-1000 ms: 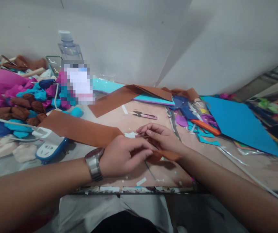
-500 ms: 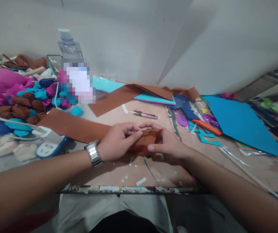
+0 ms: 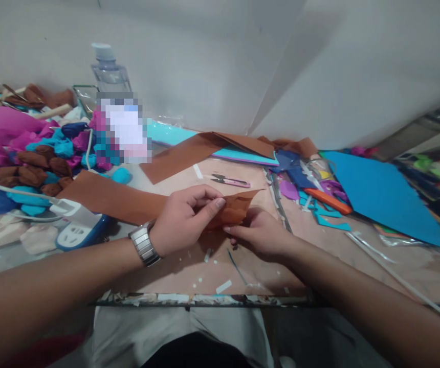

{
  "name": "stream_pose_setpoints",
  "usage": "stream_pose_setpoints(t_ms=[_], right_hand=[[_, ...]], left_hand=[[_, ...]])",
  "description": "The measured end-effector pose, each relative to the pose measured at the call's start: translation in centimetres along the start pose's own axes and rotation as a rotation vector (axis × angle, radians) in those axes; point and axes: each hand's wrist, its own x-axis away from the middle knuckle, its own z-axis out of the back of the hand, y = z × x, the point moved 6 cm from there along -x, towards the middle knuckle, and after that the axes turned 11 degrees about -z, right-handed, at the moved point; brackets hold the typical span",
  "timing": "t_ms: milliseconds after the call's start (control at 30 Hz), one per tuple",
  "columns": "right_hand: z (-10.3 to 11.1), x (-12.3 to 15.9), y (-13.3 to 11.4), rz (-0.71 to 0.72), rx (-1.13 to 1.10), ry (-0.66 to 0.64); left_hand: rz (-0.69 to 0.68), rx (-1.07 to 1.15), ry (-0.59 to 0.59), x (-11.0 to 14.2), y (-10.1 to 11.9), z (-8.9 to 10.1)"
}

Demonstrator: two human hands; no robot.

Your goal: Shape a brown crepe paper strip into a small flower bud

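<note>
A long brown strip of paper (image 3: 116, 199) runs from the left across the table to between my hands, its end creased and raised. My left hand (image 3: 187, 217), with a metal watch on the wrist, pinches the creased part between thumb and fingers. Below its right end, my right hand (image 3: 260, 232) grips the lower edge, thumb in front and fingers partly hidden. Beyond the hands lie thread snips (image 3: 231, 180) with a pink handle. Another brown strip (image 3: 189, 153), folded over, rests farther back.
Crumpled brown, blue and magenta paper pieces (image 3: 31, 168) heap at the left beside a power strip (image 3: 78, 232). A bottle (image 3: 108, 71) stands behind a blurred-out screen. To the right are an orange cutter (image 3: 327, 201) and a blue sheet (image 3: 385, 194).
My right hand has moved down and slightly inward along the paper, to its lower edge. The paper's right end now shows as a raised point. My left hand keeps its pinch.
</note>
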Motion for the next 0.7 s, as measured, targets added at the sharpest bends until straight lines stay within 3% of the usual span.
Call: stream_pose_setpoints(t_ms=[133,333,400,533,600,700], right_hand=[[0.2,0.0,0.0,0.011,-0.009,0.035],[-0.3,0.3,-0.4,0.017,-0.12,-0.11],[-0.3,0.0,-0.6,0.028,-0.033,-0.126],[0.4,-0.4,-2.0,0.237,0.223,-0.01],[0.7,-0.5,-2.2,0.277,0.275,0.025],[1.4,-0.7,-1.9,0.227,0.223,0.056]], left_hand=[[-0.058,-0.024,-0.03,0.4,0.6,-0.2],[-0.229,-0.163,-0.135,1.4,1.9,-1.1],[-0.343,-0.223,-0.2,1.8,2.5,-1.6],[-0.506,-0.293,-0.318,2.6,2.9,-2.6],[-0.483,-0.306,-0.362,2.7,2.5,-2.9],[-0.29,-0.294,-0.396,2.4,1.1,-3.0]])
